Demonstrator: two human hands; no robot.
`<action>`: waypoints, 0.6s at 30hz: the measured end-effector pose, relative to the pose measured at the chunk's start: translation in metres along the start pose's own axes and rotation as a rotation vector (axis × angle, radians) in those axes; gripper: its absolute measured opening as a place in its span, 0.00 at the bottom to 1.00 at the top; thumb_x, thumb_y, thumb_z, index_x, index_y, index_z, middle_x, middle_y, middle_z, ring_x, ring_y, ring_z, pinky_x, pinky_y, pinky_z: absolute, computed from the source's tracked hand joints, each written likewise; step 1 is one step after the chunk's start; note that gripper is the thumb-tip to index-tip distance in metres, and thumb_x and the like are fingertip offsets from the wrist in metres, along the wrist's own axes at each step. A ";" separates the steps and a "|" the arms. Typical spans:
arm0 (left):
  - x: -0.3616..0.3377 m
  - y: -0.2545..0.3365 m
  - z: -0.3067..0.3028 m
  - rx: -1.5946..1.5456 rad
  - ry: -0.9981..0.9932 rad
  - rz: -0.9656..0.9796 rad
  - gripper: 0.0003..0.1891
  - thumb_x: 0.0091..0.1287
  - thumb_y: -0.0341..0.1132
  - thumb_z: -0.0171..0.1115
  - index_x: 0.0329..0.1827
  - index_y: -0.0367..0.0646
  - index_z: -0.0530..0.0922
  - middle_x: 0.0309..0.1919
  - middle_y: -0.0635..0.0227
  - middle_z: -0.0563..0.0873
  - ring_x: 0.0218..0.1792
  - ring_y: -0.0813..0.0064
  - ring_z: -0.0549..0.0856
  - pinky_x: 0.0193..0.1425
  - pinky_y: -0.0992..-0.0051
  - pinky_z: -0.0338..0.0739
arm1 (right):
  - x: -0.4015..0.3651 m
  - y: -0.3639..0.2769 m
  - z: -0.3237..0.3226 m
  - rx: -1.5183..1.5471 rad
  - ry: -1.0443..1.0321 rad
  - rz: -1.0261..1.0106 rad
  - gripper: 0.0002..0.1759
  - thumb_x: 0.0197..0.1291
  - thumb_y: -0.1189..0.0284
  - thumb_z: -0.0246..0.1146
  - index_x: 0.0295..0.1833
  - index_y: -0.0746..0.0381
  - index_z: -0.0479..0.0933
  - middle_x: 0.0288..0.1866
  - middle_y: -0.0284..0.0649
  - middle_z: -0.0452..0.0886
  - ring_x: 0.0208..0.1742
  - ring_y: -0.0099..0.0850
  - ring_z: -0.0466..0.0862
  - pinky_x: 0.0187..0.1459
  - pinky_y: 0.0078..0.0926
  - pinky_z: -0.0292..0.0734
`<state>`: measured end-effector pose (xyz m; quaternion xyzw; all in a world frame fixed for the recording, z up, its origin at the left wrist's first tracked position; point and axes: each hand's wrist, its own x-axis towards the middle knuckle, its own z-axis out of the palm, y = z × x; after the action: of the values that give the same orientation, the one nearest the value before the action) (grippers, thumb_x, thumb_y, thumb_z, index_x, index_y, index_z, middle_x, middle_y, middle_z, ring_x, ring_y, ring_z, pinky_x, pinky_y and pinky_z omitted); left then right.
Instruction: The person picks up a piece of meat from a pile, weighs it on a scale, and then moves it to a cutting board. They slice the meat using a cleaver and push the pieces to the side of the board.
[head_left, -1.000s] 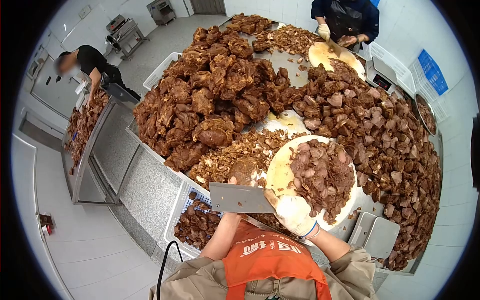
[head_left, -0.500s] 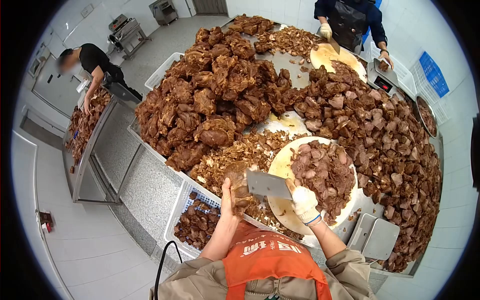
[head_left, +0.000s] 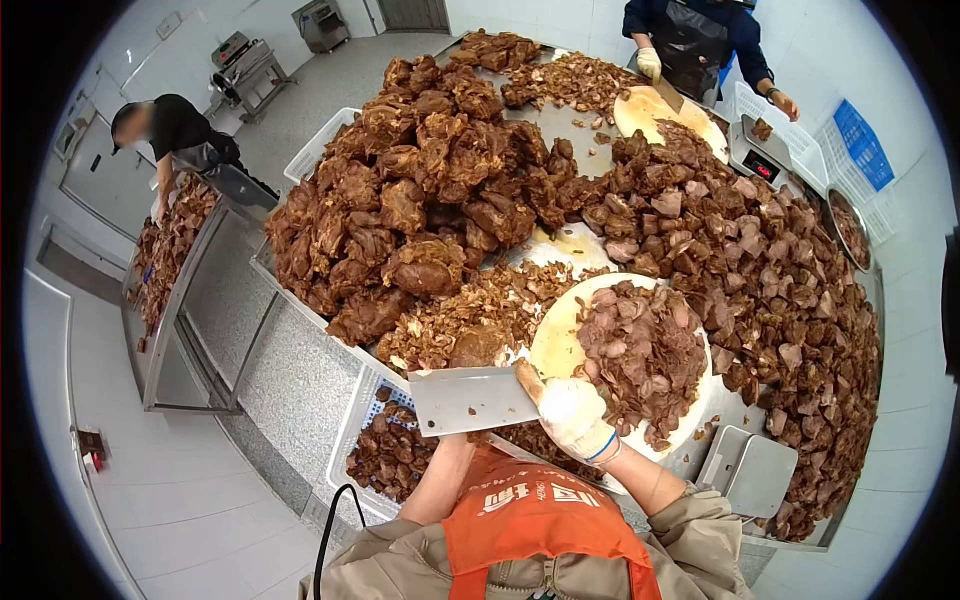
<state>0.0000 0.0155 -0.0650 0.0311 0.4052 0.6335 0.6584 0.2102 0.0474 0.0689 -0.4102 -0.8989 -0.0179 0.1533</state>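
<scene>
My right hand, in a white glove, is closed around the wooden handle of a cleaver. Its broad blade lies across in front of my left hand, of which only the wrist side shows; the fingers are hidden. Above the blade's edge the top of a brown chunk of cooked meat shows, the one my left hand had hold of half a second ago. Just right of the cleaver, a round cutting board bears a heap of sliced meat. Small scraps lie behind the chunk.
A tall pile of large meat chunks stands ahead; cut pieces spread to the right. A perforated basket is at lower left, a scale at right. One co-worker stands opposite, another person at far left.
The cleaver has come down and left, its blade now covering my left hand and much of the chunk. The opposite co-worker's bare hand has lifted off the scale. The person at left bends lower.
</scene>
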 end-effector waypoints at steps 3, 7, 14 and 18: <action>-0.023 0.029 0.031 0.391 0.161 -0.172 0.32 0.71 0.59 0.52 0.63 0.39 0.74 0.50 0.57 0.85 0.47 0.61 0.86 0.49 0.58 0.84 | -0.008 0.024 0.031 0.078 0.081 0.048 0.29 0.56 0.75 0.56 0.67 0.60 0.72 0.23 0.39 0.75 0.23 0.34 0.79 0.23 0.32 0.73; -0.042 0.049 0.062 -0.035 -0.088 -0.040 0.33 0.70 0.59 0.54 0.64 0.37 0.72 0.48 0.56 0.86 0.44 0.60 0.86 0.48 0.60 0.85 | -0.045 0.059 0.069 0.085 0.111 0.412 0.30 0.51 0.76 0.61 0.65 0.63 0.74 0.23 0.41 0.73 0.24 0.39 0.78 0.25 0.37 0.74; -0.019 0.021 0.031 0.269 0.062 0.115 0.27 0.73 0.57 0.53 0.62 0.44 0.75 0.49 0.61 0.85 0.48 0.69 0.86 0.52 0.68 0.83 | 0.002 -0.002 -0.016 0.175 0.032 0.083 0.28 0.54 0.73 0.59 0.64 0.61 0.75 0.24 0.40 0.76 0.24 0.36 0.80 0.26 0.33 0.74; -0.018 0.009 0.015 0.169 0.017 0.088 0.24 0.76 0.55 0.48 0.61 0.46 0.74 0.52 0.67 0.83 0.52 0.73 0.83 0.56 0.69 0.81 | 0.020 -0.016 -0.037 0.123 0.101 -0.019 0.28 0.58 0.72 0.55 0.66 0.60 0.72 0.21 0.38 0.75 0.23 0.33 0.79 0.24 0.31 0.73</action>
<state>0.0036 0.0089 -0.0403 0.0988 0.4613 0.6255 0.6215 0.1954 0.0460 0.1114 -0.3899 -0.8932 0.0152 0.2234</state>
